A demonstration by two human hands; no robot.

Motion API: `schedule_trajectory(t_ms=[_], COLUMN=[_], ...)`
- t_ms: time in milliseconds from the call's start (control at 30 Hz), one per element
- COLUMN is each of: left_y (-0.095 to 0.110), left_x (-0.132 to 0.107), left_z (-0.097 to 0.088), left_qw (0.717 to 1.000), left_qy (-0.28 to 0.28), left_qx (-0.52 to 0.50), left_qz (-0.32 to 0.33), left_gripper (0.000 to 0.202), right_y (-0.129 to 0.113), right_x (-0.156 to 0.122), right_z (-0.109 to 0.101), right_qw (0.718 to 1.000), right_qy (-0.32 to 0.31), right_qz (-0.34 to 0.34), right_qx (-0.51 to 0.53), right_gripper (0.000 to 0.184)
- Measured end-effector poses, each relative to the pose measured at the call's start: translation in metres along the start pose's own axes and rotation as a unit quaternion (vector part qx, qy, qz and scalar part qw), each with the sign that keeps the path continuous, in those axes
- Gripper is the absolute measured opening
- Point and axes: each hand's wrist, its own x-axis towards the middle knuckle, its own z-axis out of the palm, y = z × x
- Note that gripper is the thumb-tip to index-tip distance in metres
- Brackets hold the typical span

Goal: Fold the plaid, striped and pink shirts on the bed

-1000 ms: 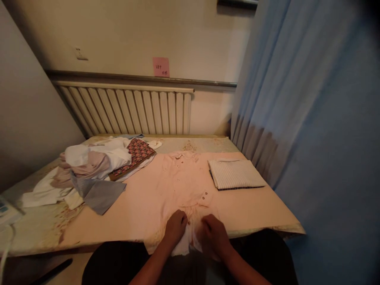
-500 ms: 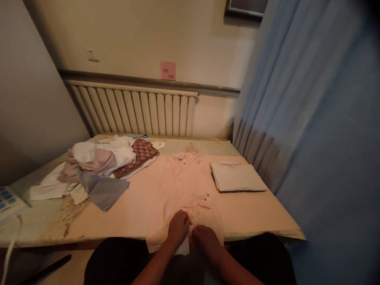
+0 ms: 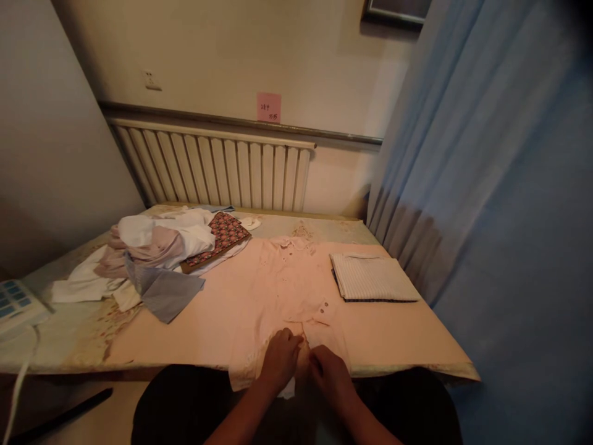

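Observation:
A pale pink buttoned garment (image 3: 275, 287) lies spread on a pinkish cloth, its small collar at the far end and its lower end at the table's near edge. My left hand (image 3: 281, 355) is closed on the garment's lower front, fingertips pinching the fabric by the opening. Close by on the right, my right hand (image 3: 330, 371) has its fingers curled in on the facing edge of the same garment. A small gap separates the two hands. Exactly what lies between the fingertips, fabric or a button, is too small to make out.
A heap of clothes (image 3: 152, 244) with a patterned red piece (image 3: 226, 235) lies at left. To the right sits a folded striped cloth (image 3: 375, 278). A white device with blue keys (image 3: 17, 303) stands far left; a blue curtain (image 3: 445, 185) hangs along the right.
My right hand has shifted slightly right and up, and the fabric between the hands looks more drawn up. My left hand stays at the garment's front. The view has tilted a little.

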Motion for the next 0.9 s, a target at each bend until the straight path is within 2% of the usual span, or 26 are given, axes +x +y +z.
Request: schedule_trajectory(t_ms=[267,400,467,533,633,767,900], left_y=[-0.008,-0.015,-0.019,-0.024,-0.031,-0.034,-0.033], left_x=[0.000,0.001,0.002,0.004,0.008,0.009,0.008], left_z=[0.005,0.005,0.003,0.001,-0.002,0.001,0.005], left_qw=[0.999,0.997,0.997,0.996,0.995,0.994,0.994], left_qy=[0.021,0.030,0.047,0.067,0.085,0.079,0.073], left_qx=[-0.028,-0.047,-0.037,-0.010,0.033,0.069,0.084], left_qz=[0.027,0.049,0.053,0.056,0.038,0.019,-0.001], left_gripper=[0.026,0.025,0.025,0.026,0.025,0.020,0.018], right_y=[-0.004,0.001,0.008,0.018,0.040,0.066,0.076], right_x=[0.001,0.005,0.014,0.030,0.061,0.099,0.128], right_z=[0.009,0.007,-0.002,-0.015,-0.034,-0.043,-0.034], right_qw=[0.988,0.987,0.992,0.998,0.998,0.993,0.991], right_qy=[-0.125,-0.155,-0.117,-0.040,0.039,0.043,0.004], right_qz=[-0.025,-0.045,-0.034,-0.001,0.054,0.078,0.079], right_qx=[-0.093,-0.022,0.034,0.057,0.002,-0.082,-0.105], right_gripper=[0.016,0.012,0.013,0.015,0.021,0.023,0.024])
